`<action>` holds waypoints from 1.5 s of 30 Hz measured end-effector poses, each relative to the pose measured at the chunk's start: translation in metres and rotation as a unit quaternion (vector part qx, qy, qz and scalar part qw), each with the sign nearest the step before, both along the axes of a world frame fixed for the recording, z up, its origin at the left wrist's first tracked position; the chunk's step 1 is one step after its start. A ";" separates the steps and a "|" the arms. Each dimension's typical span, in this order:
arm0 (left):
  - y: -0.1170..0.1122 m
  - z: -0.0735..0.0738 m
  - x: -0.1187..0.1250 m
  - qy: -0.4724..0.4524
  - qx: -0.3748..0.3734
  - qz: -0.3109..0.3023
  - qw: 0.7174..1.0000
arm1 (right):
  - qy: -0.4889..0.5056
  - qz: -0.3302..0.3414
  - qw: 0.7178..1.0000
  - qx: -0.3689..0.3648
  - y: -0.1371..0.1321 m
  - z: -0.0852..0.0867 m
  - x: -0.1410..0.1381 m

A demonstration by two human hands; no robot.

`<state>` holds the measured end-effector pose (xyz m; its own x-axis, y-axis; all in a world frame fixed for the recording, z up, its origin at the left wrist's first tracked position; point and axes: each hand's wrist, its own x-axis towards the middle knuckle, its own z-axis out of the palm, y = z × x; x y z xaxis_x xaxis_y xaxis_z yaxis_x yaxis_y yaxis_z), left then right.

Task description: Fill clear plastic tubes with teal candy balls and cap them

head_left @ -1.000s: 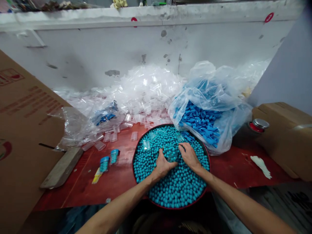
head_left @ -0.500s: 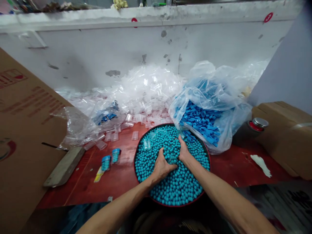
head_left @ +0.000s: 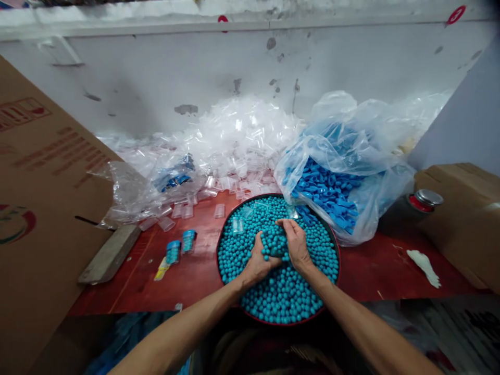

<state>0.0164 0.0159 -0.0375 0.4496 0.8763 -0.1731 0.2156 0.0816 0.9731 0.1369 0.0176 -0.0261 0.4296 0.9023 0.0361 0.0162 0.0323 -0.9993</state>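
Observation:
A round tray (head_left: 338, 250) with a red rim is filled with small turquoise balls (head_left: 287, 299). Above them, my left hand (head_left: 258, 262) curls its thumb and fingers around a heaped clump of balls (head_left: 274, 240), which seems to sit in a clear plastic cup whose walls barely show. From the right, my right hand (head_left: 297, 244) bends its closed fingers over the top and side of this clump. Part of the clump is hidden behind the fingers. Another clear cup (head_left: 237, 225) lies on the balls at the tray's left.
Two filled cups with blue lids (head_left: 173, 252) stand left on the red table (head_left: 203, 273). Behind lie a pile of clear cups (head_left: 242, 133) and a plastic bag of blue caps (head_left: 326, 187). Cartons (head_left: 42, 182) flank both sides; a metal-topped container (head_left: 428, 197) and white glove-like piece (head_left: 424, 266) are right.
My right hand has turned inward, its fingers now curled over the clump of balls. My left hand has closed around it and the clump stands higher. The camera view has shifted slightly.

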 end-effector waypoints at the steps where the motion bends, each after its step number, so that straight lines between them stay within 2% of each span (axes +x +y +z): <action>1: 0.001 0.000 0.000 0.019 0.008 0.005 1.000 | -0.007 0.023 1.000 -0.015 0.003 -0.003 0.002; 4: 0.002 0.003 -0.002 0.073 0.041 -0.005 0.996 | -0.031 0.115 0.992 -0.043 0.008 -0.005 0.008; 6: 0.002 0.006 -0.004 0.088 0.046 -0.025 0.995 | -0.044 0.143 0.988 -0.038 0.006 0.001 0.009; 9: -0.001 0.012 -0.009 0.074 0.031 -0.050 0.996 | -0.092 0.178 0.980 -0.021 -0.002 0.010 0.007; 12: -0.004 0.016 -0.016 0.044 0.020 -0.059 0.997 | -0.165 0.217 0.962 0.015 -0.012 0.011 0.002; 15: -0.004 0.017 -0.021 0.027 0.024 -0.051 0.998 | -0.209 0.215 0.953 0.048 -0.014 0.003 -0.002; 19: -0.003 0.010 -0.017 0.040 0.023 -0.024 0.999 | -0.218 0.191 0.957 -0.009 -0.004 -0.005 -0.009; 21: -0.003 0.006 -0.013 0.025 0.037 -0.020 0.999 | -0.270 0.205 0.941 -0.023 -0.001 -0.002 -0.016; 24: -0.006 0.000 -0.012 -0.016 0.073 -0.020 0.997 | -0.377 0.217 0.900 -0.020 -0.004 0.009 -0.030; 27: -0.015 -0.001 -0.018 0.039 0.119 0.026 0.992 | -0.404 0.231 0.885 -0.009 -0.011 0.018 -0.036; 30: -0.027 0.003 -0.027 0.163 0.153 0.065 0.973 | -0.391 0.233 0.890 0.025 -0.010 0.022 -0.017; 32: -0.034 0.009 -0.032 0.234 0.188 0.064 0.952 | -0.433 0.168 0.886 0.009 -0.003 0.024 0.009; 33: -0.037 0.012 -0.033 0.266 0.207 0.060 0.939 | -0.473 0.123 0.872 -0.025 0.002 0.024 0.024; 35: -0.040 0.017 -0.035 0.332 0.231 0.055 0.913 | -0.561 0.051 0.815 -0.132 0.010 0.023 0.050; 37: -0.041 0.021 -0.036 0.383 0.235 0.057 0.891 | -0.603 0.029 0.773 -0.196 0.014 0.019 0.067; 38: -0.041 0.022 -0.036 0.397 0.233 0.059 0.886 | -0.609 0.034 0.764 -0.208 0.012 0.016 0.071; 42: -0.038 0.021 -0.038 0.382 0.218 0.063 0.896 | -0.602 0.102 0.768 -0.193 -0.010 0.004 0.068; 45: -0.037 0.019 -0.040 0.365 0.209 0.065 0.905 | -0.532 0.189 0.812 -0.148 -0.030 -0.003 0.067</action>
<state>-0.0234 -0.0215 -0.0188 0.2380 0.9710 -0.0237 0.8285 -0.1903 0.5267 0.2041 -0.0121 -0.0290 -0.0125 0.9992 -0.0377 0.9207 -0.0032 -0.3904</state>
